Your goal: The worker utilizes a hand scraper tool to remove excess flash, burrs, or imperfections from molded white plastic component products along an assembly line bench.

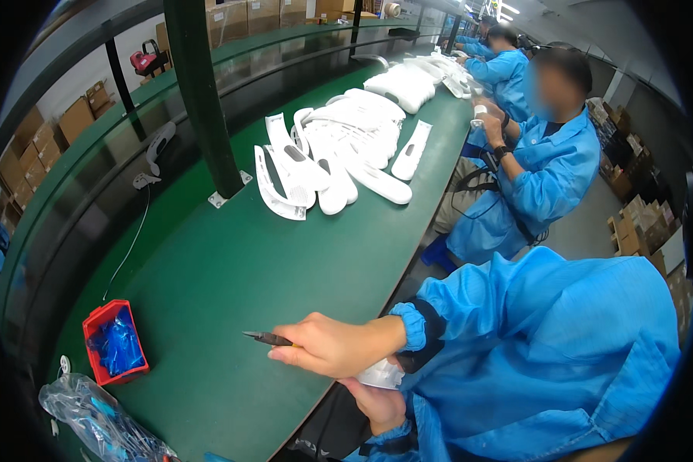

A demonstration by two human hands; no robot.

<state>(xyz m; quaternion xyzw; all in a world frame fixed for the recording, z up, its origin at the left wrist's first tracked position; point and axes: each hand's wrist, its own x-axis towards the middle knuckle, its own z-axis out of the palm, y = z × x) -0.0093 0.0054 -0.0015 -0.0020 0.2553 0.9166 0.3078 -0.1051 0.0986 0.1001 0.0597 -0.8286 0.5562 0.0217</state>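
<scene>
A small dark tool [267, 338] juts left from the right hand [327, 346], whose fingers are clamped on it just above the near edge of the green table [231, 277]. Below, the left hand [377, 400] grips a white plastic piece [380, 375] at the table's edge. A red bin [114, 343] sits near left; white parts [339, 154] lie far along the table.

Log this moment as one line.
left hand: holds dark pointed tool | right hand: holds white part | green table
</scene>
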